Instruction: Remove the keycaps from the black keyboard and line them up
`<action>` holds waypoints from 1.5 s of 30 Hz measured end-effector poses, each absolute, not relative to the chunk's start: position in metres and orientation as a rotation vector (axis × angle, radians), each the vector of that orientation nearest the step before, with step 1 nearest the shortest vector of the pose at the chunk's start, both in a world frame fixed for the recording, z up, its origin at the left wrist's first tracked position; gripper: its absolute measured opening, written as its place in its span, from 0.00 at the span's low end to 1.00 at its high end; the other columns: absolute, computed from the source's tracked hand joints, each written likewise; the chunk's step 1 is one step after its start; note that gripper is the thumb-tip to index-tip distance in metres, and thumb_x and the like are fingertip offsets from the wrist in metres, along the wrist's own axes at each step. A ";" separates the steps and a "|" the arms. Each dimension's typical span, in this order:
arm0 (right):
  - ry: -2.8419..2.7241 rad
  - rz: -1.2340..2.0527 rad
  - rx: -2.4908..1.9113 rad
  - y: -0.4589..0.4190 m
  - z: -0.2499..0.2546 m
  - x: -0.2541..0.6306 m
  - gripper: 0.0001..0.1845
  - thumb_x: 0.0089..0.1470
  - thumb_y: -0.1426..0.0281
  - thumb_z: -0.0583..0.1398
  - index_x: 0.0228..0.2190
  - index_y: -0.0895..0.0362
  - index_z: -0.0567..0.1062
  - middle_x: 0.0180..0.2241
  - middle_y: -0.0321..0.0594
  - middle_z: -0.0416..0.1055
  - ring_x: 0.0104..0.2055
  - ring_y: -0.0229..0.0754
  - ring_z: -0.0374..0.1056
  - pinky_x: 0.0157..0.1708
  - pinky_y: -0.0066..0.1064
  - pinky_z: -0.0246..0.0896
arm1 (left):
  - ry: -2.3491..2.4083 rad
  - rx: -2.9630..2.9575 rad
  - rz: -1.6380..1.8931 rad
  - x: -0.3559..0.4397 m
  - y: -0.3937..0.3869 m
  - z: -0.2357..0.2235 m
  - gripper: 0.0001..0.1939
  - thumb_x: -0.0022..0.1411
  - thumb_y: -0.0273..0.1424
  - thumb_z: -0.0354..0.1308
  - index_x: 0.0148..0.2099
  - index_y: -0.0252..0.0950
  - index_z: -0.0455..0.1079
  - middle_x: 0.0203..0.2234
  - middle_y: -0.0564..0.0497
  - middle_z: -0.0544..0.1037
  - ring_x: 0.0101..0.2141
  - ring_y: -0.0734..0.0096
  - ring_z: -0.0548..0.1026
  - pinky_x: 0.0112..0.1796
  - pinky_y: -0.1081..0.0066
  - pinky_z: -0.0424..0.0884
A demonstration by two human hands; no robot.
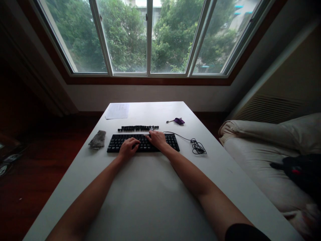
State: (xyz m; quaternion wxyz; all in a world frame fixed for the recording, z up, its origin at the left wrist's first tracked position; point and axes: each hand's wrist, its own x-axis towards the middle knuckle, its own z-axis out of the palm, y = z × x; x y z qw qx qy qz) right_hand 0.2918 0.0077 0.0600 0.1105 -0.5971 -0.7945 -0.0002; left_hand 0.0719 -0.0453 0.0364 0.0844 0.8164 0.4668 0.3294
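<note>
A black keyboard (pixel 116 143) lies on the white table, with loose black keycaps (pixel 136 128) lined up in a row just behind it. My left hand (pixel 128 148) rests on the keyboard's left-middle part, thumb and fingers apart, holding nothing that I can see. Over the keyboard's upper middle, my right hand (pixel 157 139) is closed, its fingertips pinched near the top keys. A thin, pale, shiny thing shows at those fingertips, too small to name. The keyboard's black cable (pixel 198 147) runs off to the right and ends in a loose coil.
Left of the keyboard lies a grey cloth (pixel 97 140). Printed paper (pixel 117 110) sits at the table's far left corner. Behind the cable are a small brush (pixel 171 121) and a purple item (pixel 179 121). A beige sofa (pixel 255 147) stands right of the table (pixel 150 187).
</note>
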 end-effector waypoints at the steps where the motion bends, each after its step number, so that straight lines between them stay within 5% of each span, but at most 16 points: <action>1: -2.332 0.004 -1.755 0.008 0.060 0.292 0.23 0.64 0.50 0.53 0.43 0.56 0.74 0.41 0.52 0.77 0.44 0.52 0.73 0.43 0.37 0.61 | 1.391 2.436 0.984 0.072 -0.045 0.036 0.08 0.66 0.30 0.55 0.45 0.42 0.75 0.41 0.49 0.77 0.45 0.62 0.75 0.47 0.62 0.70; 23: -2.290 0.047 -1.811 0.018 0.053 0.293 0.17 0.61 0.54 0.57 0.42 0.53 0.74 0.42 0.48 0.77 0.44 0.50 0.73 0.40 0.35 0.63 | 1.387 2.423 0.982 0.071 -0.046 0.038 0.09 0.66 0.30 0.55 0.45 0.43 0.75 0.42 0.49 0.77 0.45 0.62 0.75 0.47 0.62 0.70; 33: -2.301 0.116 -1.888 0.017 0.061 0.295 0.25 0.60 0.46 0.55 0.45 0.52 0.72 0.45 0.46 0.77 0.47 0.51 0.73 0.44 0.37 0.63 | 1.386 2.432 0.979 0.071 -0.046 0.036 0.09 0.66 0.30 0.55 0.45 0.42 0.76 0.42 0.49 0.77 0.45 0.62 0.74 0.47 0.63 0.69; 45: -2.284 0.165 -1.898 0.018 0.062 0.293 0.20 0.62 0.52 0.56 0.46 0.51 0.74 0.46 0.46 0.77 0.48 0.49 0.72 0.44 0.35 0.62 | 1.384 2.444 0.975 0.071 -0.045 0.035 0.09 0.67 0.31 0.55 0.45 0.42 0.75 0.42 0.49 0.77 0.45 0.62 0.74 0.47 0.63 0.69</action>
